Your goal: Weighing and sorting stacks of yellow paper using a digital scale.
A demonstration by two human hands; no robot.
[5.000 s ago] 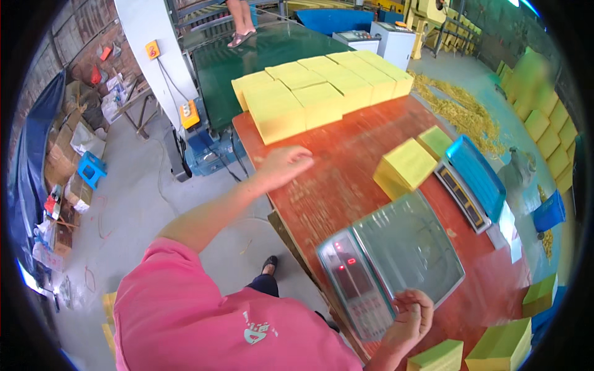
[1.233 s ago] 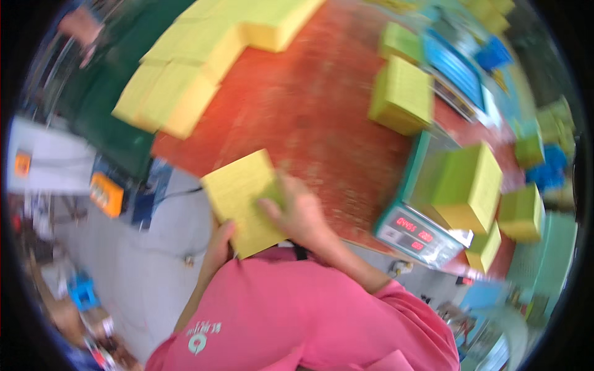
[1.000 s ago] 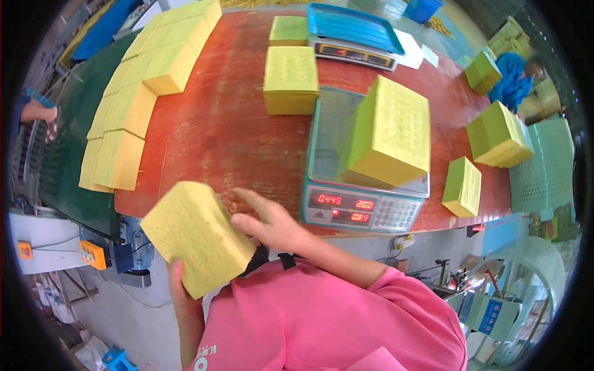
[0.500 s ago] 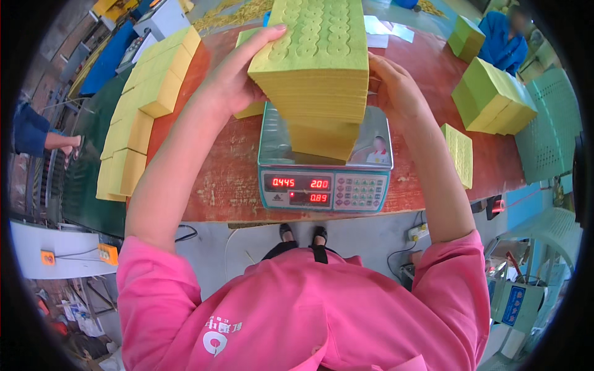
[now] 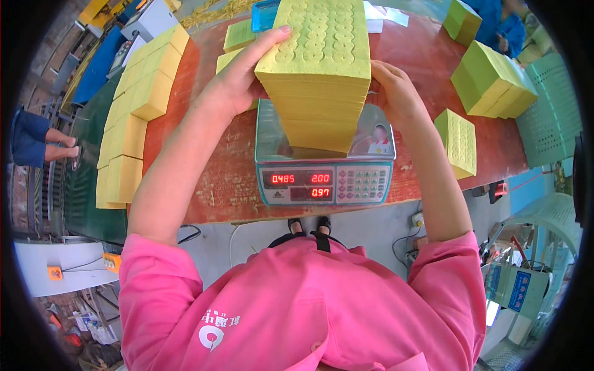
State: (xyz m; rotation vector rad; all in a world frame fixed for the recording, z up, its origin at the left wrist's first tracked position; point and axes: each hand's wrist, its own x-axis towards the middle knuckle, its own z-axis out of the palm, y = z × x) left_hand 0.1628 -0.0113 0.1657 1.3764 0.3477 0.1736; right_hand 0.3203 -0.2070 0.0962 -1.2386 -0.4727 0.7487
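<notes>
A tall stack of yellow paper sheets (image 5: pixel 314 96), its top sheet stamped with rows of coin-like rings, stands on the metal pan of a digital scale (image 5: pixel 365 185). My left hand (image 5: pixel 244 74) grips the stack's left side, thumb lying on the top edge and the other fingers mostly hidden. Against the right side is my right hand (image 5: pixel 394 89), its fingers curled behind the stack and partly out of sight. Red digits glow on the scale's display. Behind my left hand sit smaller yellow paper piles (image 5: pixel 238 36).
Yellow paper blocks (image 5: pixel 133 93) line the left of the red table (image 5: pixel 210 191). More stacks (image 5: pixel 489 80) and a small one (image 5: pixel 458 142) stand at the right. A blue tray (image 5: pixel 265 15) and white papers lie at the back. A blue-clothed person (image 5: pixel 504 31) is at the far right.
The digits on the scale have gone up slightly. The stack has shifted a little in view and stands straighter, with both hands still around it. The person at the far right has moved.
</notes>
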